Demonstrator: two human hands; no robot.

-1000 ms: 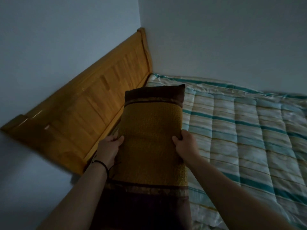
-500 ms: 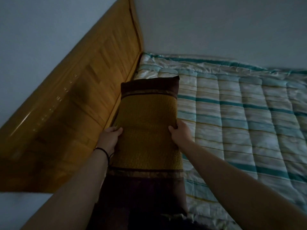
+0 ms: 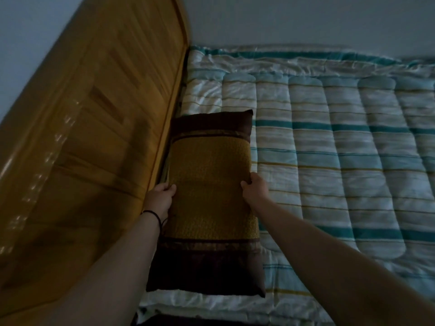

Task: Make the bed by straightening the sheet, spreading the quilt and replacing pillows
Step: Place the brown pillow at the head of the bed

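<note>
In the head view, the left hand (image 3: pixel 162 198) and right hand (image 3: pixel 255 188) are gripping the long sides of the rectangular mustard-yellow woven pillow with dark brown satin ends (image 3: pixel 209 191), which is lying on the puffy, channel-stitched quilt striped in teal and cream (image 3: pixel 341 147), just beside the glossy honey-coloured wooden headboard (image 3: pixel 94 137). Judging from this, the pillow may be sitting slightly crooked or sliding into the dark gap beside the headboard, since the slick quilt fabric is offering little friction.
</note>
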